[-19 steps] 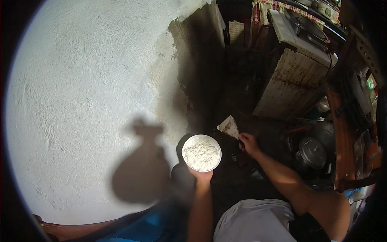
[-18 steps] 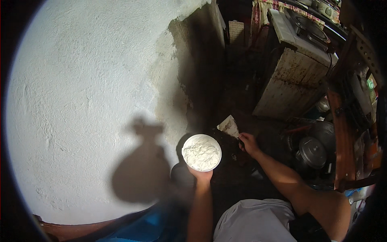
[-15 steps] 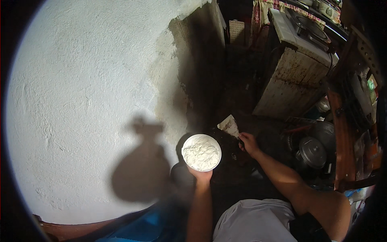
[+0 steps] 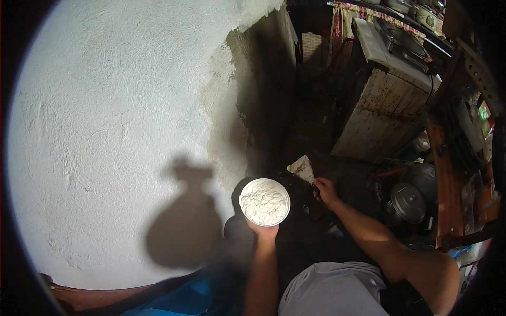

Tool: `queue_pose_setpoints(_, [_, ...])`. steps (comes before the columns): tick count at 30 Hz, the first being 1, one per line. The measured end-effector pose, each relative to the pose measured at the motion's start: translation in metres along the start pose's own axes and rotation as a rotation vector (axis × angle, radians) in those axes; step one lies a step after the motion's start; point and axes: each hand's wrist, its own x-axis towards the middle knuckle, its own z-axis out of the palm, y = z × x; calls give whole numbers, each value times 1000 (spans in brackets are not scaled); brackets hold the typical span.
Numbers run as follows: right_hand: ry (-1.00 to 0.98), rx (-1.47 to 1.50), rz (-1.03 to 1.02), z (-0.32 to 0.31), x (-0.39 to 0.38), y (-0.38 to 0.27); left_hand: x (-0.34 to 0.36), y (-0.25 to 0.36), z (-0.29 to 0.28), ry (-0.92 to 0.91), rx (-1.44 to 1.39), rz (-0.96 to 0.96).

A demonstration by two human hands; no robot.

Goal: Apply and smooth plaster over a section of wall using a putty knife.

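My left hand [image 4: 263, 230] grips a round white tub [image 4: 288, 211] from below and the near side, its fingers partly hidden under it. White, lumpy paste [image 4: 263, 201] fills the tub almost to the rim. To the right of it, my right hand [image 4: 327, 193] is closed round the handle of a putty knife [image 4: 302, 168]. Its wide triangular blade is smeared with white and points up and to the left, apart from the tub. Left of the tub stands a wall [image 4: 116, 121], coated white, with a bare grey-brown strip [image 4: 226, 116] along its right part.
At the upper right is a rusty white cabinet [image 4: 387, 105] with a stove [image 4: 403, 42] on top. Lidded pots [image 4: 407, 203] sit low on the right beside a wooden post [image 4: 448, 184]. Blue material [image 4: 184, 297] lies at the lower left.
The view has shifted slightly, so the scene sits a little lower and to the right. Both hands keep their holds on the tub and the putty knife.
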Motion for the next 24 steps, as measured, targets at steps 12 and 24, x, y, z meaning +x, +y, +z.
queue_pose_setpoints(12, [18, -20, -30, 0, 2, 7, 0, 0, 7, -10, -22, 34])
queue_pose_setpoints(24, [13, -15, -152, 5, -3, 3, 1, 3, 6, 10, -62, 50])
